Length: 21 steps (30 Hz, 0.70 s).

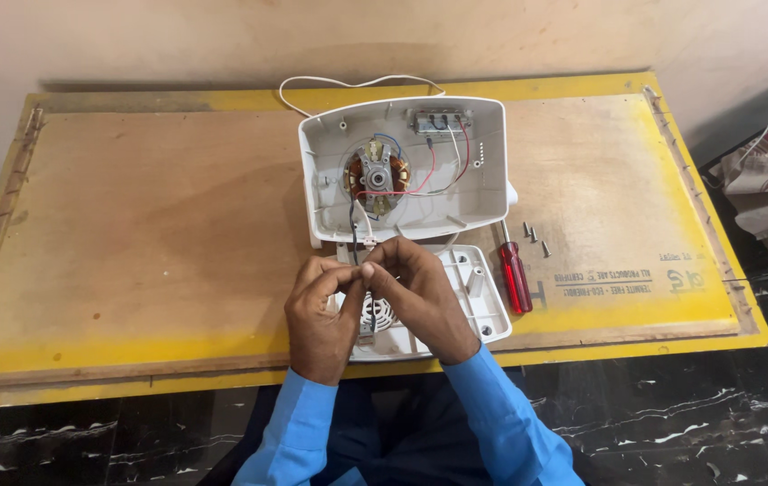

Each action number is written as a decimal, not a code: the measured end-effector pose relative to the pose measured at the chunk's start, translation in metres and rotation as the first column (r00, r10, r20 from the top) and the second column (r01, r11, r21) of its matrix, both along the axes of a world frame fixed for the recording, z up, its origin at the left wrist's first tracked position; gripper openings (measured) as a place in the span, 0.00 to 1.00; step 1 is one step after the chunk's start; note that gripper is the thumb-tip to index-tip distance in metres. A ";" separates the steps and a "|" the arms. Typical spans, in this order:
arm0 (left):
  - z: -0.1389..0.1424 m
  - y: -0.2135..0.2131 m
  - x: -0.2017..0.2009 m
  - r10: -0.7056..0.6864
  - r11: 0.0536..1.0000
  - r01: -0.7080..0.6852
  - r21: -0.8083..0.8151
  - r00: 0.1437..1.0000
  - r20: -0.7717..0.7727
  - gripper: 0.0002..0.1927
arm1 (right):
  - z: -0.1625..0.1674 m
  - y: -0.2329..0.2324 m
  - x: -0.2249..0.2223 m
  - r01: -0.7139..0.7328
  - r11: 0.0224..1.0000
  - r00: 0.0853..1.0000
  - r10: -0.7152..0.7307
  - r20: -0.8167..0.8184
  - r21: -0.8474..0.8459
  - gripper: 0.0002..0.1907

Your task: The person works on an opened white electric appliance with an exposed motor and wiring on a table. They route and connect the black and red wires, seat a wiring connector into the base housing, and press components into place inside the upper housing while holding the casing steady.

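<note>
Head view, largest to smallest. A yellow-edged brown plywood surface [150,225] carries an opened white plastic appliance housing [483,193], lying inside-up, with a copper-wound motor [375,174] at its centre and red, blue and white leads running to a small switch block [439,120] near its far wall. A white power cord [348,85] loops out behind the housing. The detached white plastic cover plate [478,297] lies near the front edge, partly under the hands. A red-handled screwdriver [515,274] lies just right of the cover, and three loose screws [534,238] lie beyond it (so, by inference, opening is done; wiring work is in hand, closing remains). Left hand [319,310] and right hand [420,292] meet fingertip to fingertip, each grip pinched closed on the thin motor lead wires [359,236] at the housing's near rim.
</note>
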State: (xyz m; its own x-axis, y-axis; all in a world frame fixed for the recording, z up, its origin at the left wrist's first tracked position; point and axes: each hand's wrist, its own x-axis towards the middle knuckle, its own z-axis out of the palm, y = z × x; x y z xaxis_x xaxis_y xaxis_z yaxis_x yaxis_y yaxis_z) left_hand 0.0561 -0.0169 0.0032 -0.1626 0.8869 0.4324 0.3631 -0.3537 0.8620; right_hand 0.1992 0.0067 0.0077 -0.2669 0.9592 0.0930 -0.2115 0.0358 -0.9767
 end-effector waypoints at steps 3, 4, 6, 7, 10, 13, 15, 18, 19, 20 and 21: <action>0.001 0.000 -0.001 -0.017 0.998 0.018 0.059 1.000 -0.020 0.05 | 0.000 -0.001 0.001 0.043 0.996 0.998 -0.040 0.045 -0.075 0.12; 0.001 0.000 -0.001 -0.018 0.999 0.018 0.043 1.000 -0.011 0.05 | 0.000 -0.001 0.001 0.044 0.996 0.998 -0.041 0.038 -0.079 0.12; 0.001 -0.001 0.000 -0.016 1.000 0.016 0.009 1.000 0.008 0.05 | 0.000 -0.001 0.000 0.041 0.995 0.999 -0.039 0.025 -0.086 0.11; 0.001 -0.001 -0.001 -0.010 1.000 0.010 0.012 1.000 -0.004 0.05 | 0.001 -0.001 -0.001 0.034 0.997 0.999 -0.031 0.033 -0.066 0.11; 0.000 0.000 0.000 -0.007 1.000 0.007 0.019 1.000 -0.013 0.05 | 0.002 -0.002 0.002 0.030 0.998 0.998 -0.027 0.056 -0.048 0.10; -0.001 0.000 0.000 -0.015 1.000 0.015 0.024 1.000 -0.008 0.05 | 0.003 -0.003 0.002 0.039 0.996 0.998 -0.036 0.053 -0.075 0.10; -0.001 0.000 0.000 -0.009 0.999 0.010 0.034 0.999 -0.032 0.05 | 0.002 -0.002 0.000 0.021 0.999 0.999 -0.019 0.044 -0.036 0.09; 0.000 -0.001 0.000 -0.011 1.000 0.011 0.027 1.000 -0.009 0.05 | 0.001 -0.004 -0.001 0.070 0.995 0.996 -0.066 0.060 -0.068 0.10; 0.000 -0.001 0.000 -0.012 1.000 0.012 0.027 1.000 -0.012 0.05 | 0.000 -0.004 -0.001 0.056 0.997 0.997 -0.054 0.048 -0.047 0.09; 0.001 -0.001 0.000 -0.012 1.000 0.012 0.028 1.000 -0.015 0.05 | 0.000 -0.003 -0.001 0.042 0.999 0.999 -0.041 0.036 -0.026 0.09; 0.001 -0.001 0.000 -0.010 0.999 0.010 0.030 1.000 -0.021 0.05 | -0.001 -0.002 -0.002 0.025 1.000 0.999 -0.025 0.022 -0.002 0.08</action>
